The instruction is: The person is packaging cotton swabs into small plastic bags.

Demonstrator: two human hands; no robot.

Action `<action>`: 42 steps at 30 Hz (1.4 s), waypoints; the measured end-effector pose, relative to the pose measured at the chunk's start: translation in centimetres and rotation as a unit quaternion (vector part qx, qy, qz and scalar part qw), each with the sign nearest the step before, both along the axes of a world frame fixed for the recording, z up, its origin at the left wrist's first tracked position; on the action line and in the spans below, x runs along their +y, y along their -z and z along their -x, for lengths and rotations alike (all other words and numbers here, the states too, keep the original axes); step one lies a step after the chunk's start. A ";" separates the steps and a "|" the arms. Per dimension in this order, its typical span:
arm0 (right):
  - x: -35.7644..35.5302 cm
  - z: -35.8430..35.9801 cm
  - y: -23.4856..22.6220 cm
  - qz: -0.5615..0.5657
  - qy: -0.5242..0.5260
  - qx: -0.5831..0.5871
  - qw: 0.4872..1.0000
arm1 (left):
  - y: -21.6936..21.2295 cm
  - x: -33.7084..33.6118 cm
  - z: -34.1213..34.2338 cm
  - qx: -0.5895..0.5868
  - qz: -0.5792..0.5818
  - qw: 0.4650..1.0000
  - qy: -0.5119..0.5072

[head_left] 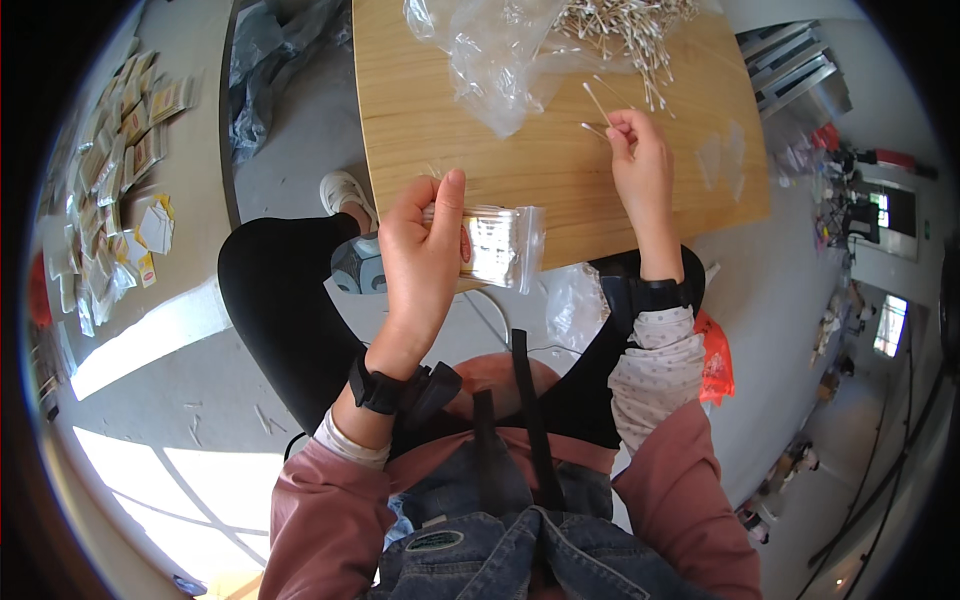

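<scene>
My left hand (425,245) is closed around one end of a small clear zip bag (495,245) packed with cotton swabs, held over the near edge of the wooden table. A label in yellow and red shows through the plastic beside my fingers. Farther right, my right hand (640,155) pinches a few loose cotton swabs (597,105) between thumb and fingers, their white tips pointing away to the upper left. Just beyond that hand lies a big heap of cotton swabs (625,30), partly on a crumpled clear plastic bag (500,70).
To the left, a second table (190,200) carries a pile of filled swab packets (115,150). A grey plastic bag (265,70) lies between the tables. Small empty clear bags (722,160) rest at the right of the wooden table (420,130). An orange-red bag (715,360) hangs beside my right sleeve.
</scene>
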State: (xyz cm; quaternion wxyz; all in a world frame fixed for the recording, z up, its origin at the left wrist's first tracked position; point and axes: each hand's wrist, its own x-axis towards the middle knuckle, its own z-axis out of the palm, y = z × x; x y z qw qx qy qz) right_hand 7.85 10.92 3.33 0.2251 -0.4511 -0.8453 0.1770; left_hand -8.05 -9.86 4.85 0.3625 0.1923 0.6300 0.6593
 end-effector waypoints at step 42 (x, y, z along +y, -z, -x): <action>-15.8 -0.9 -9.4 0.148 -0.042 0.084 0.985 | -0.8 -0.5 -0.5 0.070 0.049 0.996 0.021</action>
